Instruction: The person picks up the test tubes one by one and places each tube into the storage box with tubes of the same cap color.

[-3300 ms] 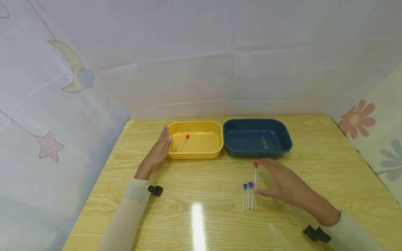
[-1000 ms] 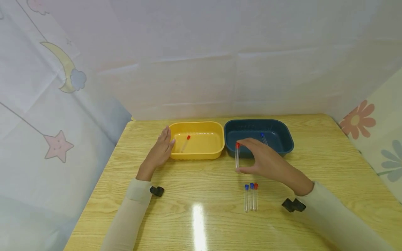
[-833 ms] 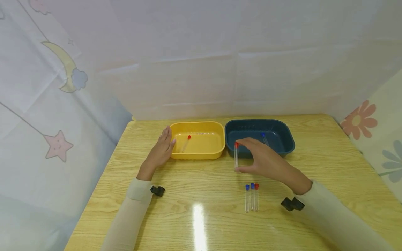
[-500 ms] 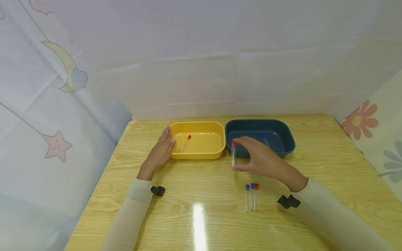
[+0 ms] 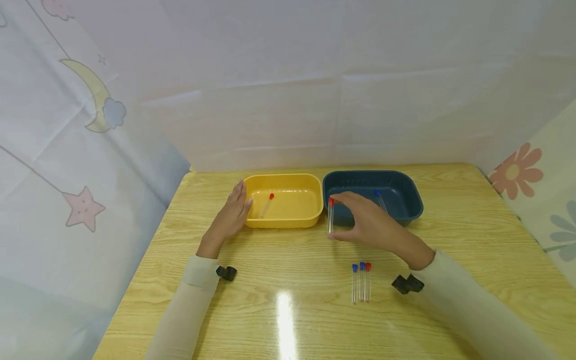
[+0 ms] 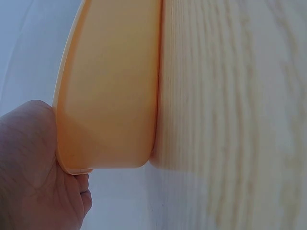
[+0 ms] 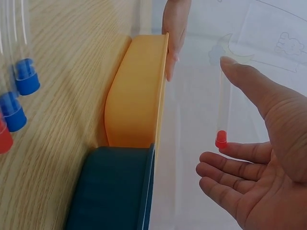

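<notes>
Fingers (image 7: 252, 152) of right hand (image 5: 373, 222), spread wide, pinch red-capped test tube (image 5: 330, 218) end to end near navy bin (image 5: 366, 180), likely for stability; outstretched left hand (image 5: 228, 216) touches yellow bin (image 5: 283, 223), apparently bracing it.

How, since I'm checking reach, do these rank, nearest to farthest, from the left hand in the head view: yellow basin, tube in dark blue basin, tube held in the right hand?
1. Yellow basin: touching the left hand.
2. Held tube: farther right, in the right hand.
3. Blue-capped tube: farthest right, inside the dark blue basin.
</notes>
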Demonstrator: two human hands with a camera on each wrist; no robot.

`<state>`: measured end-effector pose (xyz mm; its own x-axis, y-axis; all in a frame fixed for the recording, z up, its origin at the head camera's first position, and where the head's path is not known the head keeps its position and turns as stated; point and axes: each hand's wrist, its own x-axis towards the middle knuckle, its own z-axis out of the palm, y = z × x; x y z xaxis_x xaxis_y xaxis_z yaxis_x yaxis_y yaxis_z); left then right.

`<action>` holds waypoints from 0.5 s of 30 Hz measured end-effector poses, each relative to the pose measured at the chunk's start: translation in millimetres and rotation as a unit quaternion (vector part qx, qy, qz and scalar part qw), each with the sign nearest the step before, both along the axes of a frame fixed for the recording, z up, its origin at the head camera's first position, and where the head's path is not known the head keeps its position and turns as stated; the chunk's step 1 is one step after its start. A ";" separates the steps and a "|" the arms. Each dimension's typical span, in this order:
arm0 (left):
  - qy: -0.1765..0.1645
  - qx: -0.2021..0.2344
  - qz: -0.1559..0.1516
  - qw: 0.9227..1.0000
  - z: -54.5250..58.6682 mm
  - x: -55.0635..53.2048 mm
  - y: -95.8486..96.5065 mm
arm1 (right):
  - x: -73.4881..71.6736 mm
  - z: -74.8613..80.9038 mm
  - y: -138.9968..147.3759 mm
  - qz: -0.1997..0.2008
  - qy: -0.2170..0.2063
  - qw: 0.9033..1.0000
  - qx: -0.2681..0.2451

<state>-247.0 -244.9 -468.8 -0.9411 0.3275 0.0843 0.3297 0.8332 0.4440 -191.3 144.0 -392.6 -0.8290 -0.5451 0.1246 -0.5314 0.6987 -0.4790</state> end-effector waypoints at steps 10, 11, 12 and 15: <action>-0.006 0.004 -0.001 1.000 0.7 -0.3 0.0 | -5.7 1.6 -8.4 0.010 -0.006 1.000 -0.012; -0.007 0.004 0.001 1.000 0.5 -0.4 0.1 | -6.6 1.6 -9.4 0.011 -0.006 1.000 -0.013; -0.007 0.004 0.002 1.000 0.6 -0.4 0.2 | -7.5 1.5 -10.3 0.012 -0.004 1.000 -0.014; -0.006 0.006 0.002 1.000 1.0 0.0 0.6 | -9.9 1.0 -12.8 0.011 -0.006 1.000 -0.015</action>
